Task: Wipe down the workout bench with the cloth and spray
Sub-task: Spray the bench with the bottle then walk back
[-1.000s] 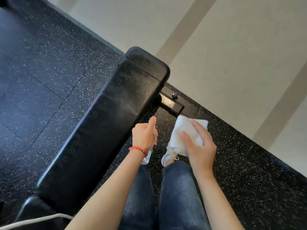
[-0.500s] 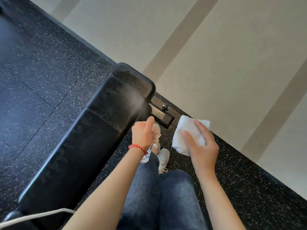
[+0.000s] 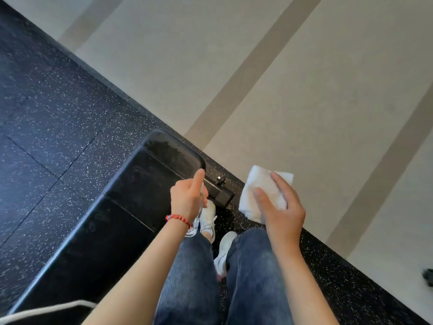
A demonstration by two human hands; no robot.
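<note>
The black padded workout bench (image 3: 121, 207) runs from lower left up to its far end by the wall, with faint wet marks near that end. My left hand (image 3: 187, 200), with a red bracelet at the wrist, grips a clear spray bottle (image 3: 195, 225) beside the bench's right edge; the bottle is mostly hidden by the hand, and one finger is raised on top. My right hand (image 3: 281, 207) holds a folded white cloth (image 3: 262, 191) in the air to the right of the bench, above the floor.
The bench's black metal foot (image 3: 219, 191) sticks out toward the beige wall (image 3: 281, 90). Black speckled rubber floor (image 3: 46, 137) lies all around. My legs in jeans and white shoes (image 3: 207, 221) stand right of the bench. A white cable (image 3: 46, 309) crosses the lower left.
The view has shifted so the bench end sits lower in frame. Both hands keep their hold on bottle and cloth; the right hand with the cloth has drifted further right of the bench.
</note>
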